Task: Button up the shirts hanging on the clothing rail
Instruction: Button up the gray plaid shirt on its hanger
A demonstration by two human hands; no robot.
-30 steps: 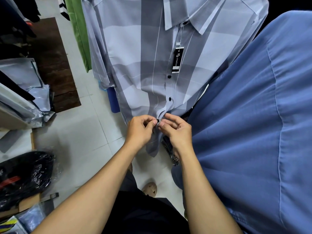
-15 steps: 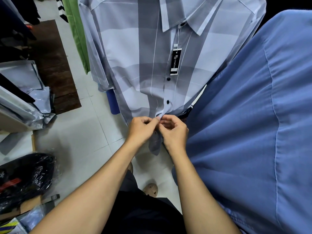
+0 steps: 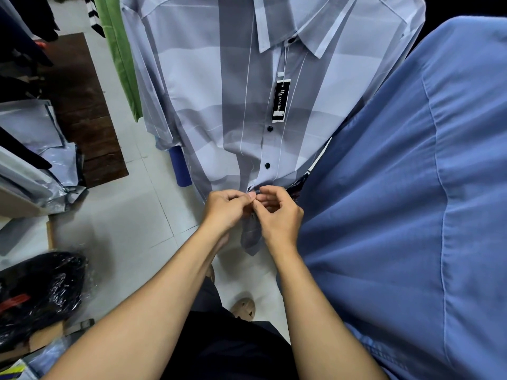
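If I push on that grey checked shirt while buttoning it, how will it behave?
The grey checked shirt looks thin and floppy: its placket bunches where the left hand and right hand pinch it. Hanging freely, it would probably swing aside instead of resisting. It seems light.

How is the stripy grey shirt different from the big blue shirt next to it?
The grey shirt has wide light and dark checks with thin white lines; the blue shirt is one plain colour. The grey shirt faces the camera, showing its collar, black buttons and a black tag; the blue shirt shows none of these. The left hand and right hand pinch the grey shirt's front; neither touches the blue shirt. Both hang side by side.
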